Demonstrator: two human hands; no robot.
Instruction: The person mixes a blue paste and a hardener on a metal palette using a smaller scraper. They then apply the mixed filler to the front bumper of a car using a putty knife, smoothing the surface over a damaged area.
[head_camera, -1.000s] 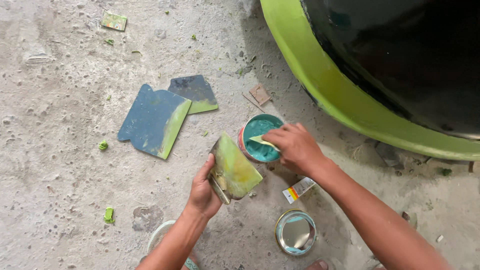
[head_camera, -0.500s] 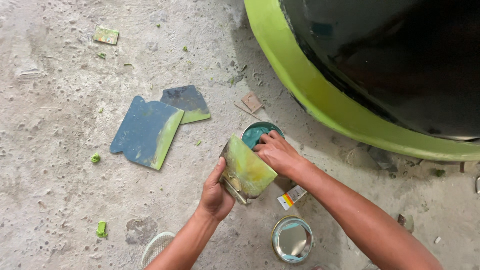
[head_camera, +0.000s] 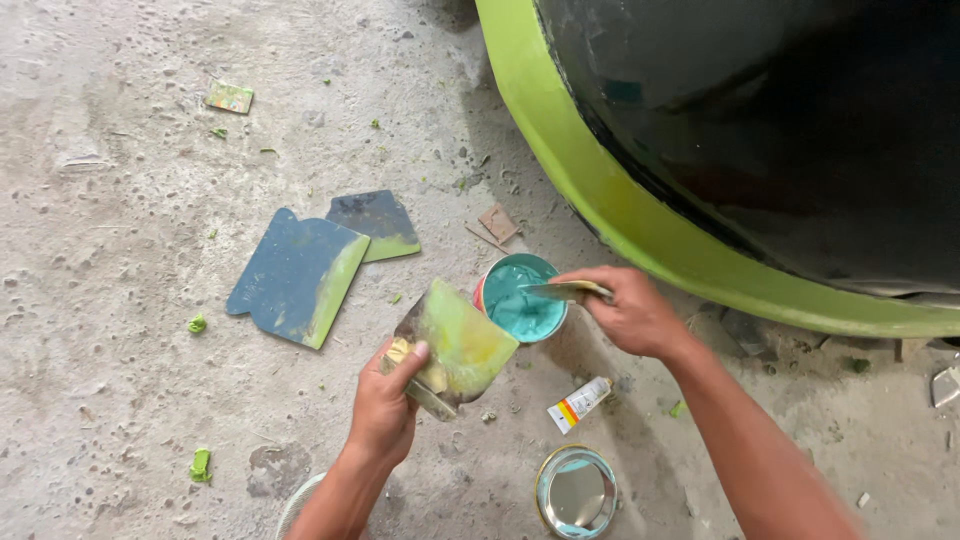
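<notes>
My left hand (head_camera: 388, 400) grips a flat mixing board (head_camera: 458, 345) smeared with yellow-green paste, held tilted just left of an open can (head_camera: 522, 297). The can stands on the concrete floor and holds teal-green paste. My right hand (head_camera: 630, 312) holds a small putty knife (head_camera: 560, 291) whose blade lies over the can's right rim, above the paste.
Two paste-stained flat boards (head_camera: 298, 277) (head_camera: 376, 224) lie on the floor to the left. A small tube (head_camera: 579, 403) and a round can lid (head_camera: 576, 492) lie near my right forearm. A bright green car body panel (head_camera: 640, 220) curves across the upper right. Green scraps dot the concrete.
My right hand has drawn back to the can's right side, uncovering the teal paste, with the knife blade over the rim. The left hand has kept the board beside the can.
</notes>
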